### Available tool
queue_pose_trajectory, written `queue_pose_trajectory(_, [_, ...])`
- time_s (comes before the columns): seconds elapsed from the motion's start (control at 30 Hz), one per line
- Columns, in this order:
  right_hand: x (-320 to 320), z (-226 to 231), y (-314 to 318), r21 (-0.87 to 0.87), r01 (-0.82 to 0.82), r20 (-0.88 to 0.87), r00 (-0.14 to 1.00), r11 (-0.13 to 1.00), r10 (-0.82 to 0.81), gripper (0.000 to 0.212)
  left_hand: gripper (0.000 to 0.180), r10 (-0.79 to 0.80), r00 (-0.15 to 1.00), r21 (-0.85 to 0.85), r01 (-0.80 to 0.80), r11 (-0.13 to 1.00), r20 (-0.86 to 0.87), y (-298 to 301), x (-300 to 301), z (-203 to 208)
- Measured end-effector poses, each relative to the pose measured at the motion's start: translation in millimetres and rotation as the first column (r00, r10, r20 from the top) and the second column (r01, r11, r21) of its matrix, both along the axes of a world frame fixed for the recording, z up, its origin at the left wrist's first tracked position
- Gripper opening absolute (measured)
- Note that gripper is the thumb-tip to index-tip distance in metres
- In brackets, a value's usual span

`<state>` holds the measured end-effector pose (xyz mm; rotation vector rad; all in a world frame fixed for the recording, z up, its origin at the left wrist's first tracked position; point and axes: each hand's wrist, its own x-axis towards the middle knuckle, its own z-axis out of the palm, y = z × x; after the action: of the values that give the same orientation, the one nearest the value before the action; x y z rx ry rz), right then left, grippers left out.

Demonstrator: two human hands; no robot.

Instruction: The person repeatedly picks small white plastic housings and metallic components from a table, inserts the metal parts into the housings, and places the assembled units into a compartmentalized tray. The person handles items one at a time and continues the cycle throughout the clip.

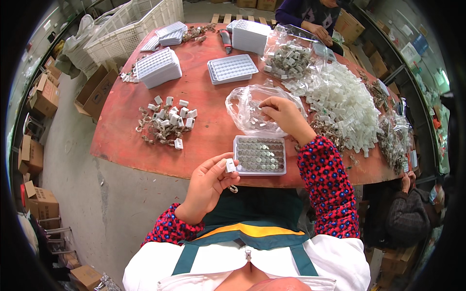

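Near the table's front edge, my left hand [208, 182] pinches a small white plastic housing [230, 166] between thumb and fingers. A short brownish cord end [234, 188] dangles below that hand. To the right of it lies a white tray [235, 167] filled with rows of small round silvery discs [262, 154]. My right hand [286, 115] reaches over an opened clear plastic bag [236, 104] behind the tray. Its thumb and fingertips are pressed together; what they hold, if anything, is too small to make out. Small shiny pieces lie inside the bag.
Corded white housings [170, 119] lie heaped at left. A large pile of translucent white pieces [344, 104] covers the right side. Stacked white trays [160, 68], a red-and-black tool [225, 41] and a filled bag [289, 58] stand farther back. Two other people work at the far and right edges.
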<state>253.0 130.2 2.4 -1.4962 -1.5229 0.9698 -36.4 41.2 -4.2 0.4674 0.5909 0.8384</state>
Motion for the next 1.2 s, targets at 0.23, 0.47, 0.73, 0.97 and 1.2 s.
queue_pose_trajectory(0.23, [4.1,7.7,-16.8,0.318,-0.05,0.56,0.816,0.947,-0.145,0.016,0.021,-0.016,0.997,0.038,0.019,0.999,-0.07,13.8,9.3,-1.0])
queue_pose_trajectory(0.47, [-26.4,27.5,-59.5,0.056,0.011,-0.092,0.996,0.998,-0.006,0.013,0.018,0.006,0.963,0.241,0.062,0.968,-0.271,16.7,19.7,6.3])
queue_pose_trajectory(0.73, [-70.0,28.6,-131.6,0.051,-0.087,-0.33,0.939,0.995,0.099,0.013,0.018,-0.132,0.955,0.301,0.212,0.93,-0.265,1.4,23.8,15.3])
queue_pose_trajectory(0.97, [-74.7,6.4,-142.5,-0.031,-0.258,-0.883,0.461,0.966,0.094,0.016,0.022,-0.334,0.942,0.074,0.33,0.941,0.043,-9.1,20.3,15.4])
queue_pose_trajectory(1.2, [-77.6,-11.6,-145.6,0.041,-0.244,-0.936,0.329,0.969,0.123,0.016,0.025,-0.405,0.911,-0.02,0.408,0.913,0.08,-12.4,21.4,17.2])
